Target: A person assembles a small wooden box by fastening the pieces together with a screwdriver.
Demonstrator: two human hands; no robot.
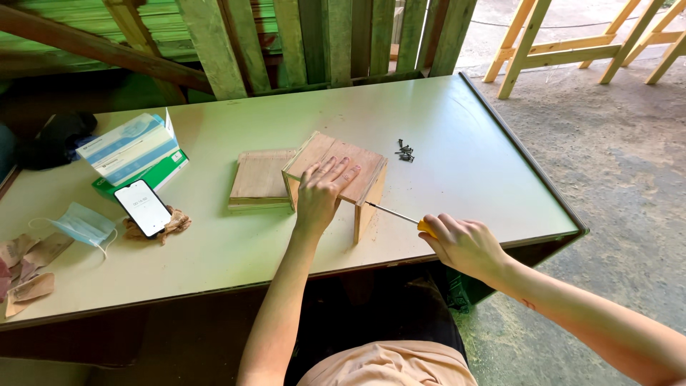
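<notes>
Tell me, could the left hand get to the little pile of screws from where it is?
Probably yes: the left hand rests on the wooden box, and bare table lies between the box and the screws.

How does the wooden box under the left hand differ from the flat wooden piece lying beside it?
The wooden box stands raised on its side walls, while the flat wooden piece lies low on the table. The left hand presses on the box; the flat piece is untouched. The right hand points a screwdriver at the box's side, not at the flat piece. Both are light plywood-coloured wood, lying side by side.
</notes>
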